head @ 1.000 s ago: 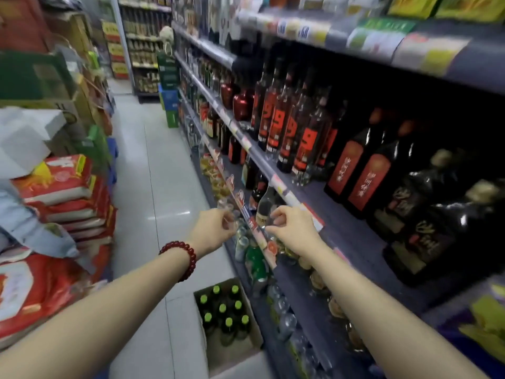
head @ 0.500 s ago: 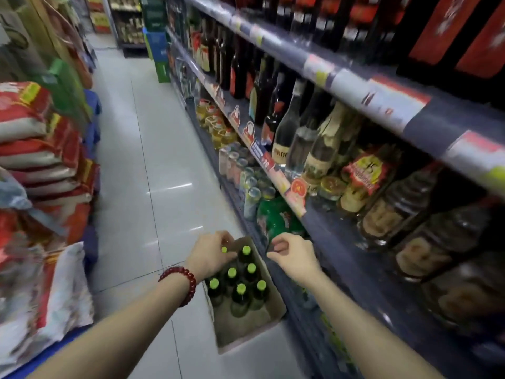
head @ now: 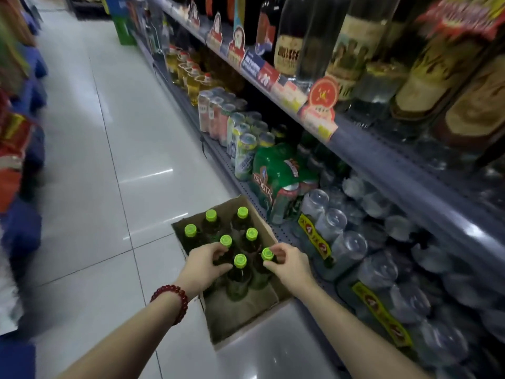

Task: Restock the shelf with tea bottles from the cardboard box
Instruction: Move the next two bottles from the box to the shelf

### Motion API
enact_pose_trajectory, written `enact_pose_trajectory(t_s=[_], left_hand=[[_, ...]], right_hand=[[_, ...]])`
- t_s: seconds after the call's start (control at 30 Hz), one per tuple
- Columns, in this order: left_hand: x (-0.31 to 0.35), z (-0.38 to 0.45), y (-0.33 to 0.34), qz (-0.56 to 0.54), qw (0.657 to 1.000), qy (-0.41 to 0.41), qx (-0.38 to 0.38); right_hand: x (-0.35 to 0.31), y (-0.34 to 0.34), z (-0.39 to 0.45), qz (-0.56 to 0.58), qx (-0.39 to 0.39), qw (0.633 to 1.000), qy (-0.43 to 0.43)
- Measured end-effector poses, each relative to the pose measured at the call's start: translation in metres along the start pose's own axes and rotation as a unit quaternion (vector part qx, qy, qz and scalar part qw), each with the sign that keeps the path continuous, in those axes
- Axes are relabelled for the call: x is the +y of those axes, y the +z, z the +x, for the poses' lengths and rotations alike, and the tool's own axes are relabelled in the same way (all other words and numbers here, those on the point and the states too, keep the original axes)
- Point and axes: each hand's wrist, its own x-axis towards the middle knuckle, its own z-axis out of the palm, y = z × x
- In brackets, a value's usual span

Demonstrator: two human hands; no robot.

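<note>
Dropped from shelf height to the cardboard box within the last second: both hands, up at the price strip of the shelf a second ago and just above the box half a second ago, now down among the tea bottles. Means a pick is starting, not a placement; no bottle lifted yet, so restocking from this box reads as barely begun for this pair.

Box on the floor, tight against the shelf's bottom edge, near half of it empty, seven green-capped bottles upright in the far half.

Left hand at the box's left side, fingers curled around the neck of the bottle in the middle row, thumb low beside the nearest bottle's neck; closing on it, though a firm clench cannot be told. Red bead bracelet on that wrist.

Right hand at the box's right side, fingertips pinching the cap of the bottle nearest the shelf, in contact with cap and neck.

Nearest bottle standing untouched between the two hands.

Next to the box on the bottom shelf: a green can pack and wrapped clear bottles, little free room visible there.
</note>
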Motion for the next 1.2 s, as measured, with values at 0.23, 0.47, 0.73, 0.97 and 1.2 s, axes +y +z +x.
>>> enact_pose_trajectory(t_s=[0.23,0.47,0.73,0.97,1.2], left_hand=[[-0.012,0.028,0.051,-0.050,0.998,0.019,0.015],[-0.025,0.032,0.079,-0.130,0.989,0.012,0.070],[-0.024,0.020,0.090,-0.185,0.977,-0.016,0.107],[-0.010,0.011,0.075,-0.210,0.968,-0.016,0.138],[0.037,-0.029,0.023,-0.211,0.965,0.001,0.155]], right_hand=[[0.030,0.031,0.030,0.021,0.033,0.999,-0.002],[0.051,0.054,0.037,0.041,0.072,0.996,-0.023],[0.051,0.053,0.026,0.085,0.062,0.993,-0.054],[0.043,0.043,0.016,0.089,0.053,0.992,-0.068],[0.000,-0.004,-0.021,0.100,0.032,0.990,-0.089]])
